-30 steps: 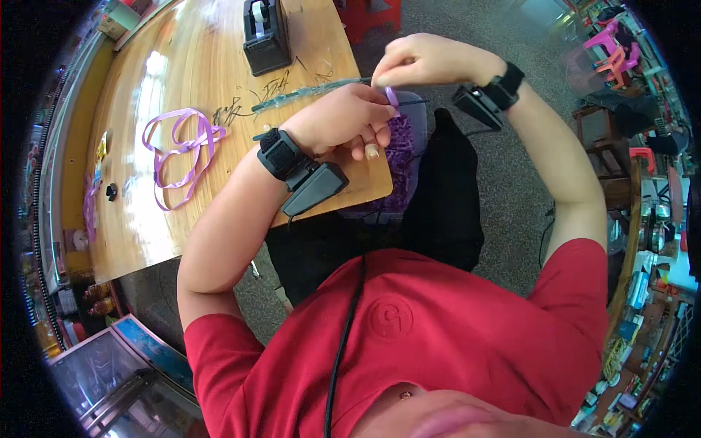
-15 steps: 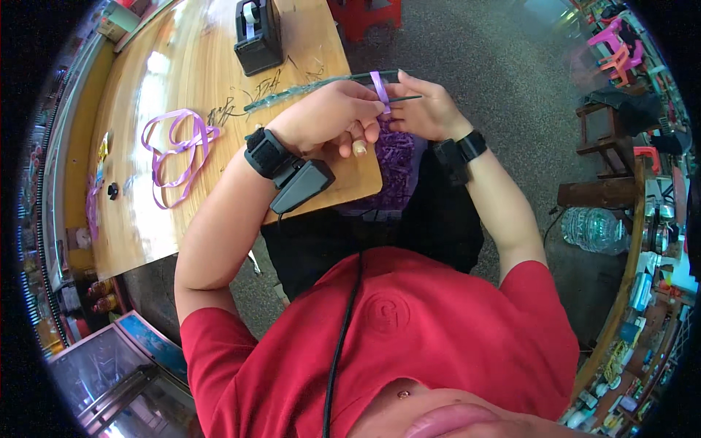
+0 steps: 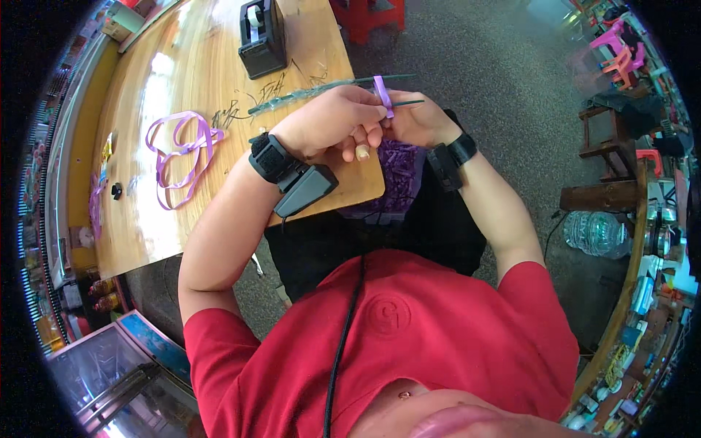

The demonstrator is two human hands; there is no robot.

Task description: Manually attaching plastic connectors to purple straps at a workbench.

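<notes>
A short purple ribbon loop (image 3: 383,93) stands up around a thin green stick (image 3: 409,102) whose tip points right. My left hand (image 3: 332,120) pinches the ribbon's lower end and the stick between thumb and forefinger, its other fingers curled. From the right, my right hand (image 3: 422,123) meets the ribbon, fingers drawn in; their tips are partly hidden by the ribbon and left hand. Just beyond the hands, a bundle of green sticks in clear plastic (image 3: 307,92) lies on the table, some ends past its edge. A longer looped purple ribbon (image 3: 182,157) rests at left.
A black tape dispenser (image 3: 263,47) stands toward the back of the wooden table (image 3: 212,66). Below the table corner sits a container of purple pieces (image 3: 398,175). A red stool (image 3: 369,18), a wooden stool (image 3: 604,135) and a large clear bottle (image 3: 595,232) stand on the floor.
My right hand has closed in, its spread fingers drawing together at the ribbon. My left hand keeps its pinch. The whole view has shifted slightly.
</notes>
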